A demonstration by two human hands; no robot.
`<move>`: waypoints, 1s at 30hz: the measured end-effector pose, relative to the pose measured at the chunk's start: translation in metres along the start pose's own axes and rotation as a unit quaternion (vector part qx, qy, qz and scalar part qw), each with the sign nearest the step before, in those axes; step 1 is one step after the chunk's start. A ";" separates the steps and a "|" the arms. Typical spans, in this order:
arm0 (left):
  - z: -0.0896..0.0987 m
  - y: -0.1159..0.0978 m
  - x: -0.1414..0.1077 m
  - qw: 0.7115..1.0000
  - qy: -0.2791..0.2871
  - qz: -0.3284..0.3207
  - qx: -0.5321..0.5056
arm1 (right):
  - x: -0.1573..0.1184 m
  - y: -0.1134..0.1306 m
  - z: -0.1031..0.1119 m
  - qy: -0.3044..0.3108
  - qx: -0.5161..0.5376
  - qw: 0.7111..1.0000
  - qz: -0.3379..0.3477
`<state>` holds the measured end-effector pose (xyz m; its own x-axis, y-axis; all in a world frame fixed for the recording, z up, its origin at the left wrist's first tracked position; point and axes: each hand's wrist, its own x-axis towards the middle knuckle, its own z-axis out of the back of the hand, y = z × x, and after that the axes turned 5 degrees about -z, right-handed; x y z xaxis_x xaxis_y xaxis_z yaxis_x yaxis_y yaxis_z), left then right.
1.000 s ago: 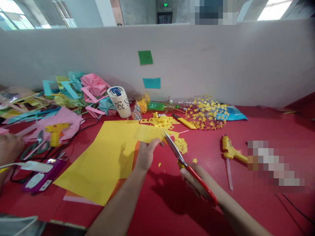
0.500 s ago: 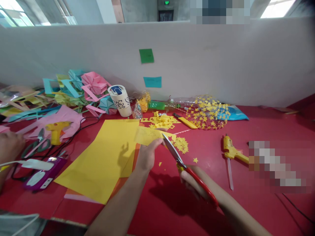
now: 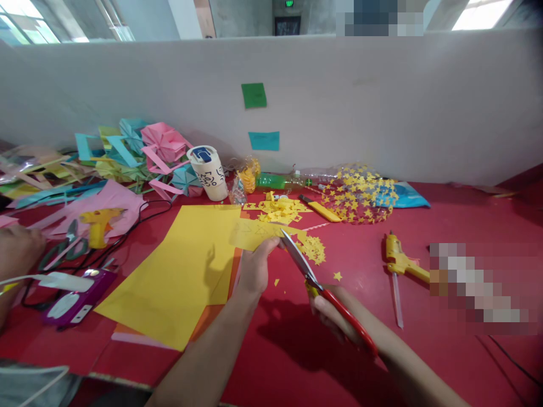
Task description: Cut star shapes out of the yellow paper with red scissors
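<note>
My left hand point(image 3: 255, 264) pinches a strip of yellow paper point(image 3: 250, 233) with faint star outlines drawn on it. Red-handled scissors point(image 3: 303, 263) are gripped in my right hand point(image 3: 333, 311), their blade tips touching the strip close to my left thumb. Just beyond the blades lies a pile of small cut-out yellow stars point(image 3: 313, 249). One loose star point(image 3: 337, 276) rests to the right of the scissors. Under and left of my left hand are large yellow sheets point(image 3: 173, 271) over orange and pink ones.
Behind the strip are yellow scraps point(image 3: 282, 209), a yellow box cutter point(image 3: 322, 210) and a star-covered plastic bottle point(image 3: 360, 192). A glue gun point(image 3: 396, 257) lies right. Left are a tumbler point(image 3: 208, 172), another glue gun point(image 3: 99, 223), a purple power strip point(image 3: 80, 297) and another person's hand point(image 3: 19, 249).
The strip of paper has tilted slightly, so its drawn stars show more clearly. My hands and the scissors hold almost the same place.
</note>
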<state>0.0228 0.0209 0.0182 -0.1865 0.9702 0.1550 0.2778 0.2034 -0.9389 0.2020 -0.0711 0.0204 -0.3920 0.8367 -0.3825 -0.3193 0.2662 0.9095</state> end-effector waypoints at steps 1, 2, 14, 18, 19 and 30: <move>0.000 0.000 0.000 1.000 0.001 -0.002 0.003 | 0.000 -0.001 0.000 -0.004 0.002 1.000 -0.007; 0.000 0.000 0.000 1.000 0.002 -0.004 0.007 | 0.001 -0.001 -0.001 -0.008 0.003 1.000 -0.012; 0.001 -0.002 -0.002 0.998 0.013 -0.040 0.036 | 0.002 0.001 -0.003 -0.026 0.023 0.999 -0.038; 0.000 -0.002 -0.001 0.999 0.021 -0.036 0.025 | 0.002 0.004 -0.004 -0.026 0.026 0.998 -0.048; 0.000 -0.002 -0.001 0.999 0.021 -0.037 0.022 | 0.002 0.004 -0.004 -0.026 0.027 0.998 -0.051; 0.002 -0.001 0.004 1.000 0.014 -0.004 0.027 | 0.000 0.006 0.002 -0.036 -0.021 0.999 -0.025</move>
<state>0.0197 0.0239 0.0192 -0.1622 0.9720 0.1702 0.2244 0.2043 -0.9528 0.2020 -0.0683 0.0266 -0.3126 0.8556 -0.4125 -0.3734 0.2886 0.8816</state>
